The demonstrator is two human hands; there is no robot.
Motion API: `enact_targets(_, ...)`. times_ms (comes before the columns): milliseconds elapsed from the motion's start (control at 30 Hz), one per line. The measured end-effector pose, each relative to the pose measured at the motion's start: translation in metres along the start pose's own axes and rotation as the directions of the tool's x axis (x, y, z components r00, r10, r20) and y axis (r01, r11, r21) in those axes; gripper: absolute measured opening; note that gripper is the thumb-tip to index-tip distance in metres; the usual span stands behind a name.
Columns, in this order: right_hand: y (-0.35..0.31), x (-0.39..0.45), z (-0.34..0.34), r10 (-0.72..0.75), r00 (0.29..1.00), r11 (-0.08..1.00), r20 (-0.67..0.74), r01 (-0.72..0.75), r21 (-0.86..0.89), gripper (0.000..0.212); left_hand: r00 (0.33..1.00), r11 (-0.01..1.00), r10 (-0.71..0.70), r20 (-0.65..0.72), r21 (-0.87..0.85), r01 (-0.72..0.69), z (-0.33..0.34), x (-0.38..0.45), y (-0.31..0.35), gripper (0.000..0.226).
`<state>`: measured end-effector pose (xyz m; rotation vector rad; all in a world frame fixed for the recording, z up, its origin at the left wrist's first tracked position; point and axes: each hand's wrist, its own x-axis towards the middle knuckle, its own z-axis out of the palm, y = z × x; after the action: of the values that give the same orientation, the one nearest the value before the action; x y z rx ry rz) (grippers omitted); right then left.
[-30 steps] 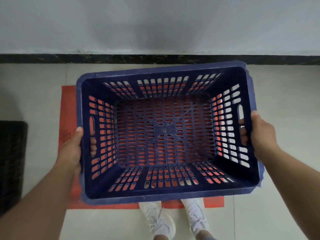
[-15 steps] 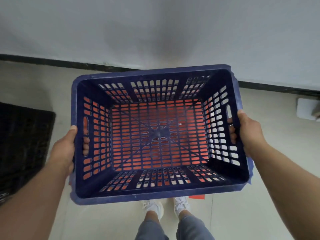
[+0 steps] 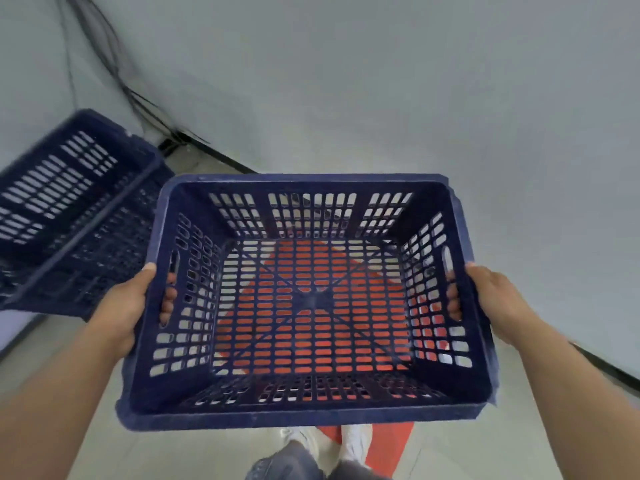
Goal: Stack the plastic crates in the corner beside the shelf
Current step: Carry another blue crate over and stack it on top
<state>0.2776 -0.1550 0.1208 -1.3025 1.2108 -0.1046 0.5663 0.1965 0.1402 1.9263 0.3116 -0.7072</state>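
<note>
Head view: a blue slotted plastic crate (image 3: pixel 308 299) is held mid-frame, left hand (image 3: pixel 126 306) and right hand (image 3: pixel 495 299) each clamped through a side handle slot. A second blue crate (image 3: pixel 69 216) sits at ten o'clock by the wall corner, red mat (image 3: pixel 391 445) at six o'clock.

No text, label, brand, number or sign can be read anywhere. The dark blue slotted plastic crate (image 3: pixel 304 299) at centre, the second dark blue plastic crate (image 3: pixel 69 209) at nine o'clock and the orange-red floor mat (image 3: pixel 388 441) at six o'clock carry no legible markings.
</note>
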Motion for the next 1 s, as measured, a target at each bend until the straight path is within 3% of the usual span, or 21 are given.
enact_targets(467,-0.229,-0.049,0.136,-0.253,0.939,0.933,0.231,0.3,-0.198,0.04,0.975,0.961,0.056,-0.217,-0.254,-0.112,-0.192,-0.127,0.064,0.037)
enact_targets(733,-0.317,-0.054,0.258,-0.286,0.881,0.857,0.377,0.411,-0.311,0.039,0.934,0.924,0.044,-0.354,-0.34,-0.173,-0.264,-0.109,0.08,0.039)
enact_targets(1000,-0.387,-0.048,0.388,-0.284,0.828,0.833,0.483,0.462,-0.302,0.041,0.893,0.903,0.017,-0.449,-0.376,-0.206,-0.35,-0.038,0.111,0.041)
